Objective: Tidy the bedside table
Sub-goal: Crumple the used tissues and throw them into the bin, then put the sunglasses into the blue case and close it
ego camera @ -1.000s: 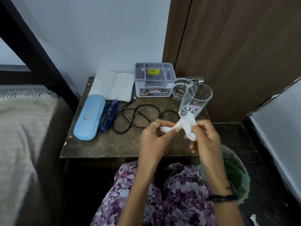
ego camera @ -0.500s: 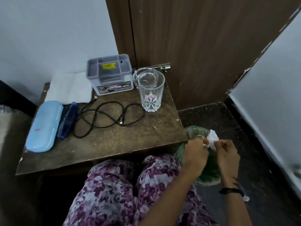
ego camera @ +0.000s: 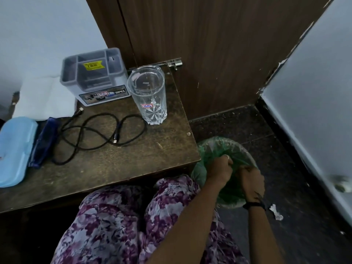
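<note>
hands: my left hand and right hand are both down inside the green-lined bin on the floor, right of the surface and nearest me. Fingers look curled, but I can't tell if either grip holds anything; fingertips are buried in the liner.
floor scrap: crumpled white bit on the floor just right of the bin, near my right wrist.
surface: bedside table, near right corner just beside the bin.
cable: black cable in loose loops mid-surface, long axis running left-right, both plug ends showing.
cases: light blue case at the near left edge, dark blue pouch touching its right side, both lying near-to-far.
glass: clear tumbler upright, far right of the surface, just right of the organiser.
organiser: grey compartment box at the far edge, a round glass dish partly hidden behind the tumbler.
paper: white sheet far left, against the wall.
next move, my read: cable is up and left of both hands; left hand is the nearer one, so it's the natural reach.
</note>
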### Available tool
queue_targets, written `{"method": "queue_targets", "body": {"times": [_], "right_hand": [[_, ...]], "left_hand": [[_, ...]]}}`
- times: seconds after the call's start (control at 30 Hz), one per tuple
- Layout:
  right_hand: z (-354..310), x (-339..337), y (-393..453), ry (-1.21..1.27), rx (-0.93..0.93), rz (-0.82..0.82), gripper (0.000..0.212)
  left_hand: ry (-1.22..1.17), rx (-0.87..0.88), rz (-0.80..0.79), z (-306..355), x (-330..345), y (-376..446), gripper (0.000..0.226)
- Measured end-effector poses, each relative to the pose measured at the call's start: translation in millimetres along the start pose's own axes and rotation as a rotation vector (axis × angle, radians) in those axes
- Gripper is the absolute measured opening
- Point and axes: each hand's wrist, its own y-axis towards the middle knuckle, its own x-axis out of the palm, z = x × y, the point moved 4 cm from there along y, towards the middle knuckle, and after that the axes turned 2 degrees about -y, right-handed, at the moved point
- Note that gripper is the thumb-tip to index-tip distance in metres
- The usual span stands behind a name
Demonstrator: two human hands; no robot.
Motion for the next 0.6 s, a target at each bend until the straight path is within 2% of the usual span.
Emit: {"method": "queue_targets", "body": {"times": [0.17, 0.3, 0.47, 0.6], "right_hand": [[-38, -20, -25, 0.083, -0.135, 0.051, 0.015], [-75, -43, -60, 0.233, -0.287, 0.094, 0.015], [-137, -57, -119, 0.443, -0.488, 0.01, 0.012], [-189, -42, -154, 0.555, -0.606, -0.106, 0.011]], "left_hand": [[-0.144, 0.085, 0.085, 24, -18, -27, 0.027], [-0.188, 0.201, 0.223, 40, -56, -71, 0.023], [-0.284, 0.348, 0.399, 46, -123, -137, 0.025], [-0.385, 0.396, 0.557, 31, -182, -168, 0.027]]}}
